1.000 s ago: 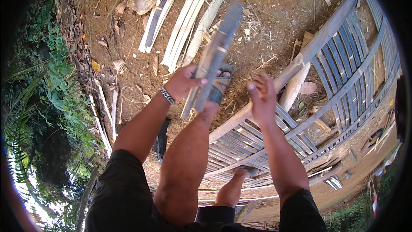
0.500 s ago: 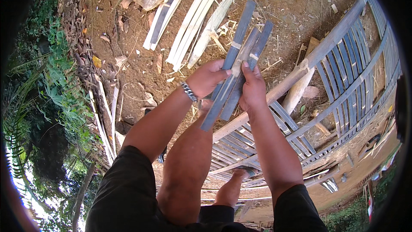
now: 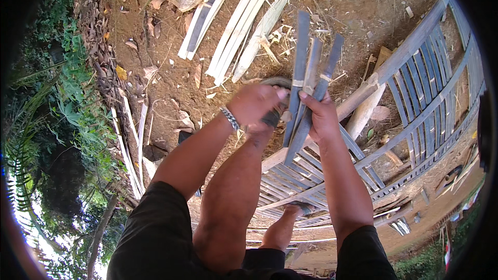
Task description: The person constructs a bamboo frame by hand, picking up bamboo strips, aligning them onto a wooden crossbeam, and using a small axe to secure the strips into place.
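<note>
Three dark bamboo slats [image 3: 299, 54] are fanned out in front of me, their far ends spread apart and their lower parts crossing. Pale bands show at the joints of the slats. My right hand [image 3: 319, 114] grips them near the middle, thumb across the front. To the left of the slats is my left hand [image 3: 255, 105], with a braided bracelet [image 3: 230, 118] at the wrist. It is off the slats and blurred by motion, so its fingers do not show clearly. Below it my foot, in dark footwear [image 3: 275, 82], is partly hidden.
Pale split bamboo strips [image 3: 239, 31] lie on the bare soil ahead, beside wood shavings [image 3: 280, 36]. A slatted bamboo panel [image 3: 410, 119] with a thick pole [image 3: 373, 85] along its edge stretches across the right. Green plants [image 3: 62, 98] border the left.
My left hand has let go of the slats and drawn away to the left. The right hand now holds the bundle alone, slightly farther right, and the slats' far ends have spread more.
</note>
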